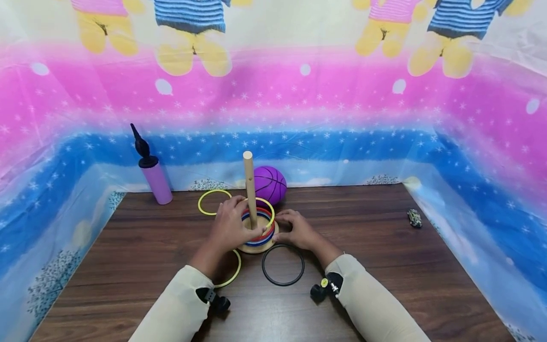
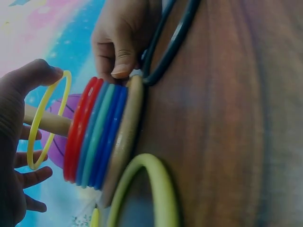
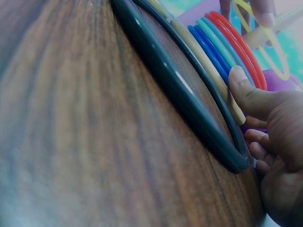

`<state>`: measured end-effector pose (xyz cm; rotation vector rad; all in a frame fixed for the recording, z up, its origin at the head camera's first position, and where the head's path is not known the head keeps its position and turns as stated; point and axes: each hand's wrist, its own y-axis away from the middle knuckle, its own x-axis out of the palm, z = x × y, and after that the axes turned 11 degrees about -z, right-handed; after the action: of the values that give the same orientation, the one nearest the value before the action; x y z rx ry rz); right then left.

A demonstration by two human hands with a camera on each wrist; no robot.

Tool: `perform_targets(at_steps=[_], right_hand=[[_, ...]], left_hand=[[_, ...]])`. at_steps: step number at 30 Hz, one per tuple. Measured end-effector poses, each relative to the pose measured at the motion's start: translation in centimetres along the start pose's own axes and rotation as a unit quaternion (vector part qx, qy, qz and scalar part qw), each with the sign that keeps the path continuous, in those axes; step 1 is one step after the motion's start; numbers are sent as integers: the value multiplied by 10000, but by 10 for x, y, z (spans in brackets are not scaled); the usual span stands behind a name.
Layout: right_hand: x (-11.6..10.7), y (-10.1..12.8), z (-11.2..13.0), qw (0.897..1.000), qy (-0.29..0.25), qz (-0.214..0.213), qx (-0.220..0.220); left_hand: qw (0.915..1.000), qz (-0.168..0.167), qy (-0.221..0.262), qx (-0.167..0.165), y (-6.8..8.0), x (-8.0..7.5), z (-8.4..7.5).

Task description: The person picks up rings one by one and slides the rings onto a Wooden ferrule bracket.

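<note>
A wooden peg (image 1: 249, 183) stands on a round wooden base (image 1: 256, 248) at the table's middle. Red, teal and blue rings (image 2: 94, 132) are stacked on the base. My left hand (image 1: 232, 223) pinches a yellow ring (image 2: 45, 123) that sits tilted around the peg above the stack. The thumb lies on the ring's upper edge and the fingers (image 2: 33, 177) spread below it. My right hand (image 1: 290, 229) grips the base rim (image 3: 208, 71) on the right, its thumb (image 3: 241, 85) pressed against the edge. A black ring (image 1: 283, 265) lies flat on the table against the base.
Two more yellow rings lie on the brown table (image 1: 384, 266), one behind my left hand (image 1: 212, 202), one under my left forearm (image 1: 234, 274). A purple ball (image 1: 271, 183) sits behind the peg, a purple pump (image 1: 155, 179) at back left, a toy car (image 1: 414, 218) at right.
</note>
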<state>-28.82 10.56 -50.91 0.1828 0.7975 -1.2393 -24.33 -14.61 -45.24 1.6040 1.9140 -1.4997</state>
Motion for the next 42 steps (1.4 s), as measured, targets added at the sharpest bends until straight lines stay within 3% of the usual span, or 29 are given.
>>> perform_targets(at_steps=[13,28,36,42], right_hand=[[1,-2,-1,10000,34,44,11],[1,-1,-2,10000,49,35,46],[1,-1,-2,10000,49,8,73],[1,-1,-2,9999,66,7,86]], left_hand=[[9998,-34,143,-143,15,12,8],[9987,232,193,-423,18,16,7],[9984,313,142,-441,18,18,8],[9992,188,178,-316,18,19,10]])
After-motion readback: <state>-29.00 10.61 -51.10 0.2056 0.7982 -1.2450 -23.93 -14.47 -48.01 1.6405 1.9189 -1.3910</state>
